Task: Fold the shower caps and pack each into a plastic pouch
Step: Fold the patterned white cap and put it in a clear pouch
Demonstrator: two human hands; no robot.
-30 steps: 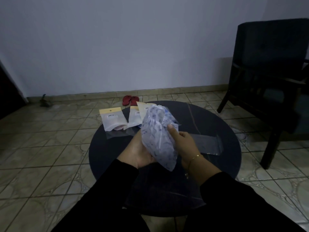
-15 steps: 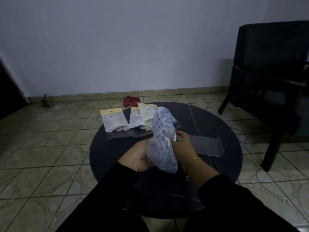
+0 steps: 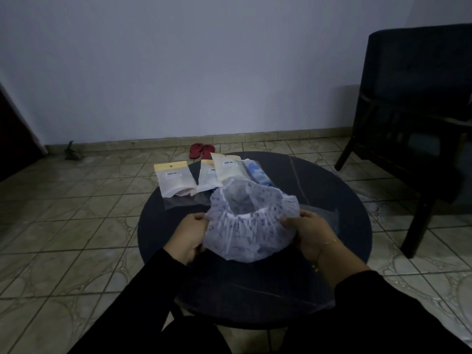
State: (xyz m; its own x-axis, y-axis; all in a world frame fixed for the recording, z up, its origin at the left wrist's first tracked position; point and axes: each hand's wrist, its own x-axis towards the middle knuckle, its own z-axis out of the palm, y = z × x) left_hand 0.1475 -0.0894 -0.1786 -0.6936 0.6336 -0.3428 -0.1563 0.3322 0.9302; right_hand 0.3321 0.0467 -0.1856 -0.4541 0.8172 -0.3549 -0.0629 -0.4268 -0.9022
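A white shower cap (image 3: 251, 226) with a small purple print is stretched wide between my hands, its elastic opening facing up, above the middle of a round dark table (image 3: 332, 190). My left hand (image 3: 190, 236) grips its left edge and my right hand (image 3: 310, 233) grips its right edge. Three filled pouches with yellow header cards lie at the table's far side: one at the left (image 3: 175, 178), one in the middle (image 3: 207, 178) and one behind the cap (image 3: 227, 169). A blue-printed packed cap (image 3: 258, 173) lies next to them. An empty clear pouch (image 3: 329, 215) lies flat behind my right hand.
A dark armchair (image 3: 413, 111) stands at the right, close to the table. Red slippers (image 3: 201, 150) lie on the tiled floor by the far wall. A small dark object (image 3: 71, 152) sits by the wall at the left.
The cap was bunched upright and narrow between my hands; now both hands have moved apart and pulled it open wide, with the elastic rim facing up.
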